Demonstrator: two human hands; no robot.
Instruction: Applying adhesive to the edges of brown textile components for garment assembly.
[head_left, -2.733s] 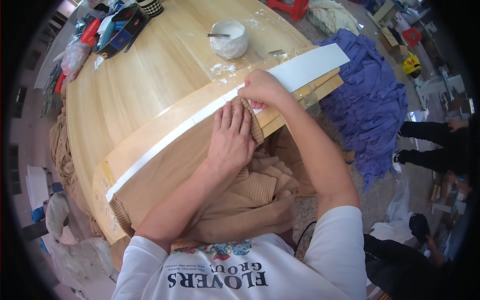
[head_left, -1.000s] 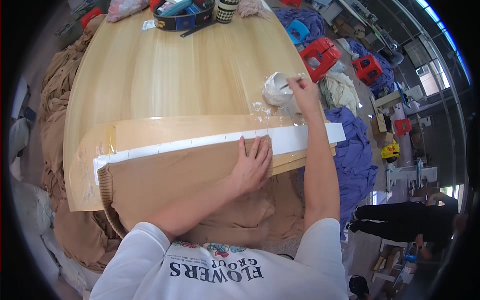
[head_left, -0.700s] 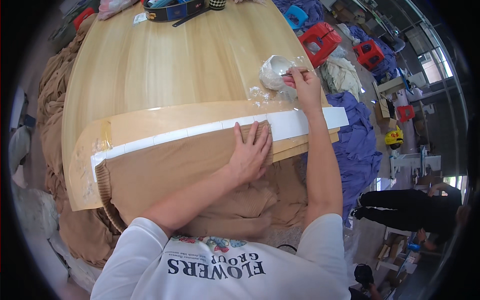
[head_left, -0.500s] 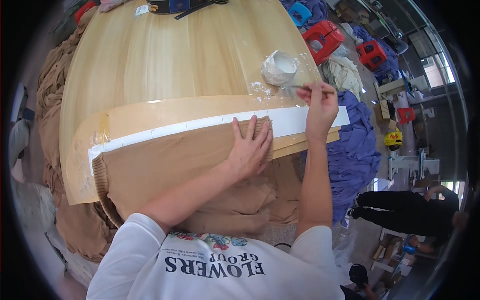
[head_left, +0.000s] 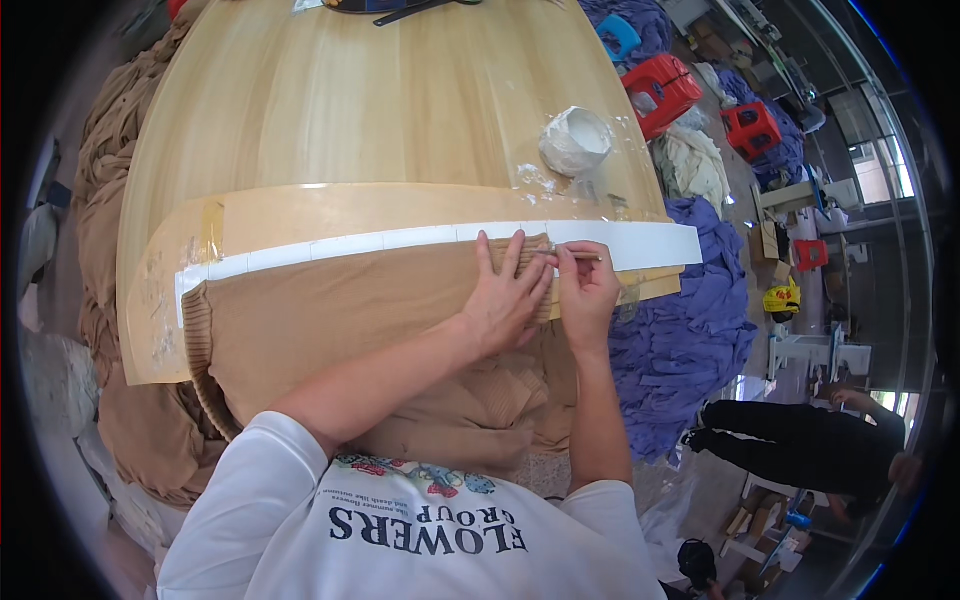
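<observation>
My left hand [head_left: 505,300] lies flat with fingers spread on a tan knitted garment piece [head_left: 330,325], near its ribbed right end. My right hand [head_left: 587,295] pinches a thin brown stick [head_left: 593,258], brush-like, its tip at that ribbed edge beside my left fingers. Too small to make out is the tip itself. Along the garment's far edge runs a long white strip [head_left: 640,244] with fine cross lines, on a tan board [head_left: 330,212]. Beyond my right hand stands a bowl [head_left: 575,142] crusted with white, holding a white substance.
Heaped tan fabric [head_left: 110,230] hangs along the table's left side, and a purple fabric pile [head_left: 690,340] lies on the right. Red stools [head_left: 662,95] and a blue stool [head_left: 618,36] stand at the far right. A person in dark clothes [head_left: 800,435] is off to the right.
My right hand has come from beside the bowl, nearer and to the left, bringing the stick to the garment's ribbed edge. My left hand stays pressed on the fabric.
</observation>
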